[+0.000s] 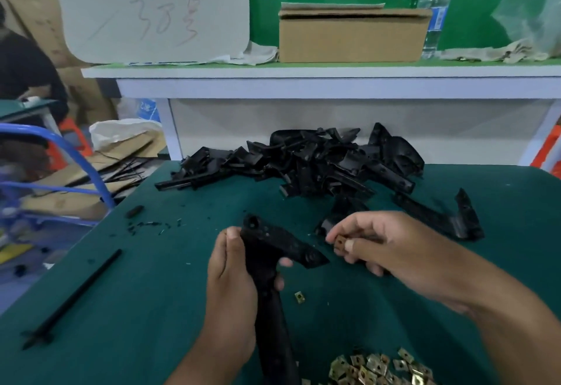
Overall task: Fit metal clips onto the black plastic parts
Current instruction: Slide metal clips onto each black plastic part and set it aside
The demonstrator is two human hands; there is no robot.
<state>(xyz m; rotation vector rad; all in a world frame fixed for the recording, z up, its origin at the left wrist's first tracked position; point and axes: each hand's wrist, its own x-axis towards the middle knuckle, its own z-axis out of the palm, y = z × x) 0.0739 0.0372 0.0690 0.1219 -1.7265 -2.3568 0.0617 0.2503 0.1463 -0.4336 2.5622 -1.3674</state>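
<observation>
Left hand [233, 275] grips the long black plastic bracket [274, 251]; right hand [385, 245], just beside it, pinches a small brass-coloured metal clip [340, 243]. Tilted, the clip could jam or slip away.

Matt black plastic part [273, 245]; brassy metal clips [379, 366]; green felt-like table [151, 293].

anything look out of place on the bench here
One metal clip lies alone on the green mat, apart from the clip pile at the near edge. Small black scraps are scattered left of the held black part.
</observation>
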